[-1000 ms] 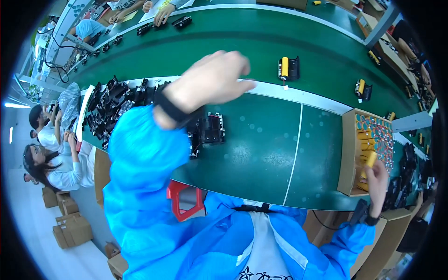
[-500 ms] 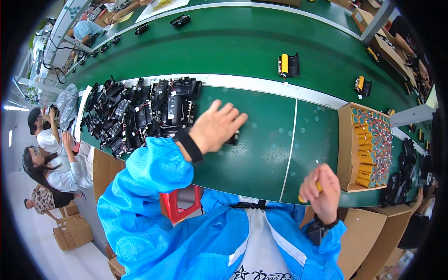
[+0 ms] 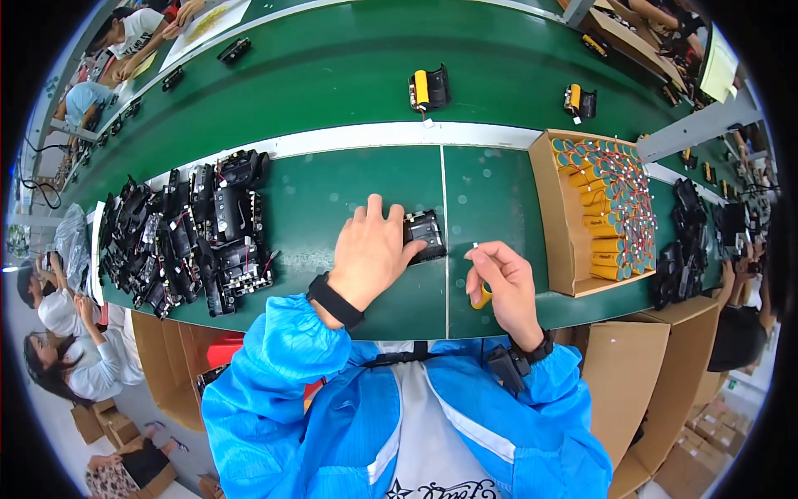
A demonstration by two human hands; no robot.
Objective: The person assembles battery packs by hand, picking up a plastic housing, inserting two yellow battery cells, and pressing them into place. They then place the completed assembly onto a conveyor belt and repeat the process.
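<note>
My left hand (image 3: 366, 258) grips a black plastic housing (image 3: 426, 235) lying on the green work surface. Its thumb rests on the housing's near part, and the fingers reach along the left side. Inside the housing small metal contacts show, with no battery in it. To the right, just past a thin white line, my right hand (image 3: 509, 291) is closed on a yellow cylindrical battery (image 3: 482, 297), mostly hidden by the palm. Beside the fingertips of this hand a small white connector (image 3: 475, 246) pokes out.
A heap of black housings (image 3: 191, 233) spreads at the left. An open cardboard box (image 3: 559, 224) of yellow wired batteries stands at the right. Beyond a white strip, the green belt (image 3: 332, 83) carries housings with batteries (image 3: 421, 89). Co-workers sit at both sides.
My left hand has brought the housing rightward to the white line. My right hand, still with the battery, has come closer to it. The view has turned to the right.
</note>
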